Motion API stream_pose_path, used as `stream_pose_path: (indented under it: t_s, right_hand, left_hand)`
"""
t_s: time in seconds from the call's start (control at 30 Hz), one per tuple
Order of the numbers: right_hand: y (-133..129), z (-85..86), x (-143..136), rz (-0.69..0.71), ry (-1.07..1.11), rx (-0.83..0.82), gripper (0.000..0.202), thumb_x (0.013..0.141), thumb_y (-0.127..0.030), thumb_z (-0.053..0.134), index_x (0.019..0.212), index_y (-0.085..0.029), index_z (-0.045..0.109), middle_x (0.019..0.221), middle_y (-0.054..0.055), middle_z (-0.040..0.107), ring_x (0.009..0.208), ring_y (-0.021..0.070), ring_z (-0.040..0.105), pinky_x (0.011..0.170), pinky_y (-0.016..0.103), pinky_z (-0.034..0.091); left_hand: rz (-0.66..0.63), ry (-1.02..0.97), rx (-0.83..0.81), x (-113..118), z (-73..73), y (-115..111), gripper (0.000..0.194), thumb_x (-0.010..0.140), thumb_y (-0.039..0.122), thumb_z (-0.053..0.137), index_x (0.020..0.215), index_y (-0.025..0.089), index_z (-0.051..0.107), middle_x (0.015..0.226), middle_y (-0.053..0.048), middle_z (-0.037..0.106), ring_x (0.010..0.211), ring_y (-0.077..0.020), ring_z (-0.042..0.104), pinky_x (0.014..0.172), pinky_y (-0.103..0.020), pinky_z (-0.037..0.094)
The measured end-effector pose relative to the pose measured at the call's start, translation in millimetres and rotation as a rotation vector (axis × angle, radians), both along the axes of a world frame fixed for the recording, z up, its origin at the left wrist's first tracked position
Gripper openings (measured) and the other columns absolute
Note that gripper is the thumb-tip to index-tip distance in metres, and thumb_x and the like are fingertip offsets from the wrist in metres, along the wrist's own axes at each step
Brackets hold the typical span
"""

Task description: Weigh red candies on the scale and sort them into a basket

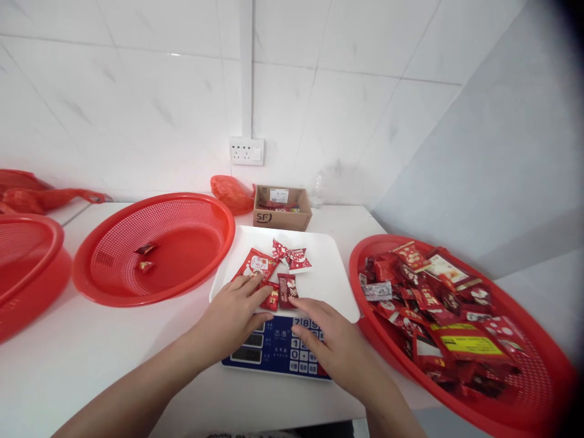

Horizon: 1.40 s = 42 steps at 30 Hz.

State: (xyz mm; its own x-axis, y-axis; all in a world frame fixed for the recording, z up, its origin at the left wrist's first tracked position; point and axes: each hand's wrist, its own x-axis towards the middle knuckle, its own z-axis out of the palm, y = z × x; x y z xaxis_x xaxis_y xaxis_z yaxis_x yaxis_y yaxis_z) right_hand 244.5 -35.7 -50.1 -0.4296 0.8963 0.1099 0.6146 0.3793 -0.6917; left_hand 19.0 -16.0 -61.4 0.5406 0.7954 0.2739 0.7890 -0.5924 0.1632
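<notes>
Several red candy packets lie on the white pan [323, 274] of a scale with a blue keypad panel [278, 347]. My left hand [232, 316] rests with its fingers apart over a large red packet [259, 263] and a small red one [272, 296] at the pan's near left. Just right of them is a dark red packet [287, 290]; the index fingertip of my right hand [328, 337] is at its lower edge. That hand's thumb and index finger are apart. Red and white packets [298, 260] lie farther back on the pan.
A red basket [538, 340] heaped with packets stands at right. Left of the scale, another red basket [182, 243] holds two small packets. Another basket [31, 267] is at far left. Behind are a cardboard box [292, 220], an orange-red bag [232, 193] and a tiled wall.
</notes>
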Motion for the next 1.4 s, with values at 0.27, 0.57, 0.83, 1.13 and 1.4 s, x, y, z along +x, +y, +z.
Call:
stream_pose_path:
  t_s: [0.27, 0.57, 0.83, 1.13, 1.4]
  right_hand:
    - [-10.8, -4.1, 9.2, -0.001, 0.092, 0.066, 0.031, 0.095, -0.033, 0.052, 0.12, -0.022, 0.067, 0.115, 0.01, 0.073, 0.105, 0.0229, 0.069, 0.092, 0.038, 0.056]
    - [-19.8, -10.5, 14.6, 0.006, 0.108, 0.086, 0.031, 0.095, -0.034, 0.052, 0.116, -0.021, 0.07, 0.112, 0.009, 0.075, 0.101, 0.0226, 0.072, 0.087, 0.035, 0.059]
    - [-19.7, -9.5, 19.8, 0.01, 0.104, 0.102, 0.032, 0.096, -0.036, 0.05, 0.116, -0.02, 0.07, 0.114, 0.01, 0.075, 0.105, 0.0237, 0.071, 0.089, 0.037, 0.059]
    - [11.6, -3.9, 10.0, -0.04, 0.027, 0.179, 0.038, 0.096, -0.031, 0.045, 0.124, -0.015, 0.066, 0.122, 0.014, 0.07, 0.113, 0.0258, 0.066, 0.097, 0.042, 0.054]
    - [43.9, -0.2, 1.1, -0.176, -0.209, 0.189, 0.04, 0.096, -0.024, 0.045, 0.132, -0.012, 0.06, 0.132, 0.012, 0.064, 0.124, 0.0262, 0.057, 0.106, 0.041, 0.045]
  left_hand:
    - [-0.042, -0.042, 0.027, -4.6, 18.3, 18.9, 0.03, 0.093, 0.029, 0.058, 0.121, 0.016, 0.062, 0.129, -0.016, 0.065, 0.115, -0.0319, 0.06, 0.093, -0.05, 0.053]
    - [-0.088, 0.127, -0.043, 19.4, 39.9, 75.9, 0.035, 0.09, 0.016, 0.057, 0.125, 0.012, 0.058, 0.131, -0.013, 0.064, 0.124, -0.0266, 0.054, 0.106, -0.04, 0.043]
    - [-0.072, 0.168, -0.053, 30.8, 32.1, 94.7, 0.033, 0.088, 0.019, 0.061, 0.121, 0.013, 0.059, 0.125, -0.015, 0.064, 0.124, -0.0289, 0.053, 0.103, -0.042, 0.043]
    - [0.03, 0.169, -0.105, 23.6, 35.2, 96.8, 0.033, 0.087, 0.019, 0.063, 0.119, 0.016, 0.059, 0.116, -0.012, 0.064, 0.116, -0.0282, 0.057, 0.098, -0.039, 0.045]
    - [0.09, 0.142, -0.176, 18.8, 38.3, 92.7, 0.037, 0.089, 0.023, 0.061, 0.125, 0.016, 0.056, 0.122, -0.013, 0.063, 0.12, -0.0292, 0.056, 0.099, -0.039, 0.044]
